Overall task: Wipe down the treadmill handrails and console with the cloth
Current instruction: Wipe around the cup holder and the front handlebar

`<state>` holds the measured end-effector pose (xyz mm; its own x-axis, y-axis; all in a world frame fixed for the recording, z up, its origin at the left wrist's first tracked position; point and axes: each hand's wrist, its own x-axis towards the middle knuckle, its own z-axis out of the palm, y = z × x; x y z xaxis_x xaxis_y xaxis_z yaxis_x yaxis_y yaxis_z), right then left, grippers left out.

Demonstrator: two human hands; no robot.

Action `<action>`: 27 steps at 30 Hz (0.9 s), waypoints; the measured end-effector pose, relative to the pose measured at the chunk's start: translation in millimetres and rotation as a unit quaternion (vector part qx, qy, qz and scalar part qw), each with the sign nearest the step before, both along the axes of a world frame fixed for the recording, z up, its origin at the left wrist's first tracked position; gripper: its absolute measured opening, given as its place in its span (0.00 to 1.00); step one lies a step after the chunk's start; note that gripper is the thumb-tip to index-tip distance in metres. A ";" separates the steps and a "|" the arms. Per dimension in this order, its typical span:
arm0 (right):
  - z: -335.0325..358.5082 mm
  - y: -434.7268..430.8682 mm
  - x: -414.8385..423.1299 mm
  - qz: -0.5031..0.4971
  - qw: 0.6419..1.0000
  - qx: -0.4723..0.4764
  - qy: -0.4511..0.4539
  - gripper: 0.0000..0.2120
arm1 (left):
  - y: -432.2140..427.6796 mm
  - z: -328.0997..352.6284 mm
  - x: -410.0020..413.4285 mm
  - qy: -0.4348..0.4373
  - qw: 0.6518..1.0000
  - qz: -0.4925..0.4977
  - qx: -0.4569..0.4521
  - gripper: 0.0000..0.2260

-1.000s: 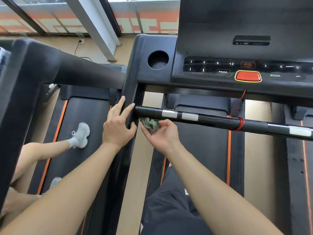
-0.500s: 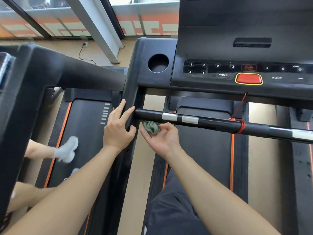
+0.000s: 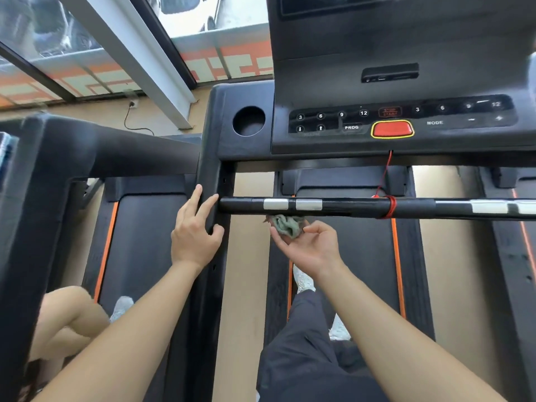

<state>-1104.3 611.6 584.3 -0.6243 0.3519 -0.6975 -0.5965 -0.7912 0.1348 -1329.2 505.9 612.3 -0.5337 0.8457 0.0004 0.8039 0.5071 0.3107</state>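
One left grip [image 3: 193,236] released flat on matte upright [image 3: 211,175], right grip [image 3: 311,248] pinching crumpled cloth [image 3: 285,224] under tubular handrail [image 3: 348,206]

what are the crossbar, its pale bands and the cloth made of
Crossbar: likely coated metal tube, smooth black with a glossy highlight. Pale bands: seemingly bare metal by their silvery sheen. Cloth: soft grey-green fabric, crumpled into folds; weave unclear.
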 end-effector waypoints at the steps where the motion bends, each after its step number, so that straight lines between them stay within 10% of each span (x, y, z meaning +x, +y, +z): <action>1: 0.1 2.8 10.0 -0.012 1.000 0.002 -0.004 0.28 | 0.0 0.5 0.8 -0.001 1.000 0.003 -0.002 0.30; 11: 3.5 24.5 94.7 -0.116 0.990 0.028 -0.078 0.41 | -0.8 -1.3 6.4 0.014 1.000 -0.002 -0.021 0.30; 15: 16.5 17.2 81.1 -0.094 0.991 0.033 -0.094 0.26 | -0.6 -0.5 10.2 0.038 0.998 0.000 -0.054 0.29; 27: 20.0 21.3 104.7 -0.055 0.993 0.013 -0.104 0.27 | -2.6 -5.6 10.8 0.084 0.993 -0.011 -0.085 0.30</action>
<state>-999.6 633.0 604.3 -0.4248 0.4295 -0.7969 -0.6922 -0.7215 -0.0199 -1318.3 503.3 606.7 -0.5187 0.8531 -0.0558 0.8490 0.5217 0.0836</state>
